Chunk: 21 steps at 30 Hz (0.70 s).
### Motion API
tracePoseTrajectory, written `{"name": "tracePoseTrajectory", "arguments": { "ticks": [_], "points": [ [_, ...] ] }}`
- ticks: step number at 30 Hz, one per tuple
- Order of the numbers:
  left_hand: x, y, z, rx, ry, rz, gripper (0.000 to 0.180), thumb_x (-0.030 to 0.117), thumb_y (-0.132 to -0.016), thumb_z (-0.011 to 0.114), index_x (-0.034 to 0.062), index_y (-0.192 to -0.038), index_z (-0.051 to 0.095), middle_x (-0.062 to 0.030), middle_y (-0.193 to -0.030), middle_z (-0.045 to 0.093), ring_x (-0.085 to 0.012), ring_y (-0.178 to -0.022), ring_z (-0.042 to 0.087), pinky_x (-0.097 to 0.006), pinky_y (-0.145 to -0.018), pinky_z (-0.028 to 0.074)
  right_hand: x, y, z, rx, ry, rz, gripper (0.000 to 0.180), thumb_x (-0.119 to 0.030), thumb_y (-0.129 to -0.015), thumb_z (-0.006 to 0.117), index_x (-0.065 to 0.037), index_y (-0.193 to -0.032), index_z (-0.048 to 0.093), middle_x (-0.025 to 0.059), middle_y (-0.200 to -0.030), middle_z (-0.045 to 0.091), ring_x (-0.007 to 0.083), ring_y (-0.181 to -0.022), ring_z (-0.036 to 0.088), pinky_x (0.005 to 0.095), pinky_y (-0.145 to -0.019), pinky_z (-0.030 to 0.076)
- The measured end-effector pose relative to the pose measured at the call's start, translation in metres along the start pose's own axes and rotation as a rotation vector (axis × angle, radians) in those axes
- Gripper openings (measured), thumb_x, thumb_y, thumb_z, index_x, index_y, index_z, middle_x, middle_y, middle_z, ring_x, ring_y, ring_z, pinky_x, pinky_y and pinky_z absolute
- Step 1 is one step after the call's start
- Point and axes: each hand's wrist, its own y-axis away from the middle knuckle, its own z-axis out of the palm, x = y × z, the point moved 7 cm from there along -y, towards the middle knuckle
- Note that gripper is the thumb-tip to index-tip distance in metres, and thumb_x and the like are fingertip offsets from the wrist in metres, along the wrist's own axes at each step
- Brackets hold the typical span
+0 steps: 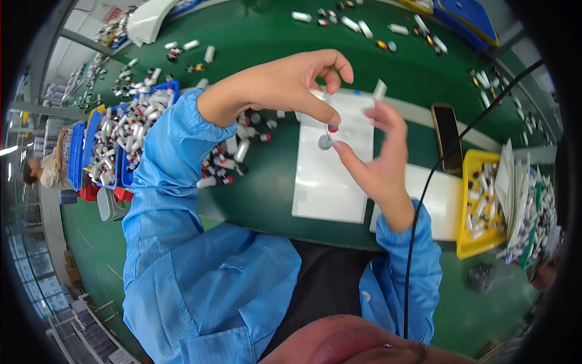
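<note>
My left hand (297,85) reaches in over a white sheet or board (330,188), thumb pointing down and fingers bent apart from it. Just below that thumb tip is a small red-and-grey part (333,128), with thin wire-like lines running to a round grey disc (325,142). Whether the thumb touches the small part, I cannot tell. My right hand (385,158) is open opposite, its thumb tip close to the disc and its forefinger raised. By the blurred right fingertips a small white piece (380,90) shows; contact is unclear.
Blue bins (124,176) of small white and red-black parts stand left, near a loose pile (227,158). Rightward are a phone (447,136), a yellow tray (464,242) of parts, and a black cable (424,194). More parts (365,28) lie along the far green table.
</note>
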Motion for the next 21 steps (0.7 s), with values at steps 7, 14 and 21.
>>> {"name": "tracePoseTrajectory", "arguments": {
  "ticks": [7, 14, 21],
  "points": [
    [-0.011, -0.008, 0.038, 0.183, 0.574, 0.085, 0.048, -0.006, -0.082, 0.067, 0.0076, -0.125, 0.051, -0.002, -0.116, 0.056, -0.0124, -0.1, 0.061, -0.027, -0.086, 0.05, 0.052, 0.017, 0.012, -0.001, -0.693, 0.224, 0.057, 0.005, -0.087, 0.071, 0.0, -0.134, 0.039, 0.0105, -0.098, 0.064, 0.0151, -0.095, 0.064, 0.0289, -0.081, 0.053],
    [-0.05, -0.032, 0.067, 0.375, 1.041, 0.128, 0.041, 0.019, -0.097, 0.065, 0.0044, -0.134, 0.058, -0.006, -0.126, 0.063, -0.0161, -0.109, 0.058, -0.034, -0.089, 0.047, 0.064, 0.014, -0.001, 0.129, -1.0, 0.35, 0.054, 0.003, -0.091, 0.065, -0.001, -0.134, 0.032, 0.0139, -0.105, 0.063, 0.016, -0.088, 0.064, 0.0287, -0.079, 0.052],
    [-0.041, -0.034, 0.079, 0.274, 0.7, 0.185, 0.043, 0.017, -0.102, 0.055, -0.0032, -0.14, 0.051, -0.0161, -0.134, 0.061, -0.0207, -0.118, 0.059, -0.036, -0.102, 0.047, 0.08, 0.016, 0.001, 0.17, -0.915, 0.358, 0.049, 0.0, -0.095, 0.062, -0.001, -0.134, 0.032, 0.0139, -0.104, 0.068, 0.0158, -0.087, 0.065, 0.0295, -0.077, 0.052]
  ]
}}
